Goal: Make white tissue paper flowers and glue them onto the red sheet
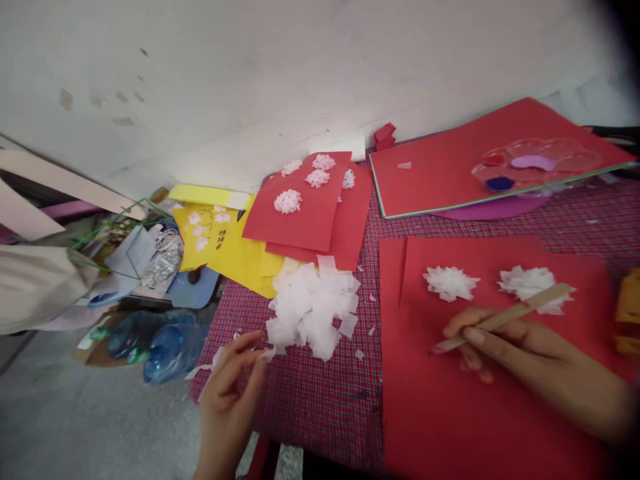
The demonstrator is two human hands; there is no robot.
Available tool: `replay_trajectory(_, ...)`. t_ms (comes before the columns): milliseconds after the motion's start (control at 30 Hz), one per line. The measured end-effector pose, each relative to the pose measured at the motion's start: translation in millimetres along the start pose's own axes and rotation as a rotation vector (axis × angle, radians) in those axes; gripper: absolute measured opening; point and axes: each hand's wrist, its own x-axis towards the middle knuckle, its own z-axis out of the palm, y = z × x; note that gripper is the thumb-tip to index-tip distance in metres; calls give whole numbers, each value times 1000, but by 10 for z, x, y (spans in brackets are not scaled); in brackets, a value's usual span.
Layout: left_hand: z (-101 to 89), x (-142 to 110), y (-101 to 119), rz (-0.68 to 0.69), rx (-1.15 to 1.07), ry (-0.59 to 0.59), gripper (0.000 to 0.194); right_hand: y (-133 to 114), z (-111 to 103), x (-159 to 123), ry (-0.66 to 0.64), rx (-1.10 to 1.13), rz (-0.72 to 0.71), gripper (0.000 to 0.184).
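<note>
My left hand [233,387] pinches a small scrap of white tissue paper [267,355] between thumb and fingertips, just left of a loose pile of white paper squares [313,310]. In my right hand [530,350] is a flat tan stick [520,310], held like a pen, its narrow end close to a large red paper sheet [445,413]. Above that hand, two ruffled white paper flowers sit on the red sheet: one on the left [451,283], and another on the right [525,281] partly hidden by the stick.
Red cards with pale flowers [300,223] and yellow decorated sheets [205,233] lie behind the pile on a checked tablecloth [325,407]. A clear paint palette [560,157] rests on stacked coloured paper [440,180]. Plastic bottles [170,347] stand left of the table.
</note>
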Motion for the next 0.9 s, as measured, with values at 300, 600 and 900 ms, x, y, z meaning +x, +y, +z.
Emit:
replay_trajectory(300, 691, 712, 1034, -475, -844, -597, 18, -209, -7, -165, 137, 197, -379, 14)
replay_trajectory(600, 1225, 851, 1575, -374, -834, -899, 17, -298, -135, -187, 232, -2, -461, 17)
replay_trajectory(900, 1198, 824, 1588, -398, -844, -888, 15, -278, -109, -149, 239, -61, -478, 18)
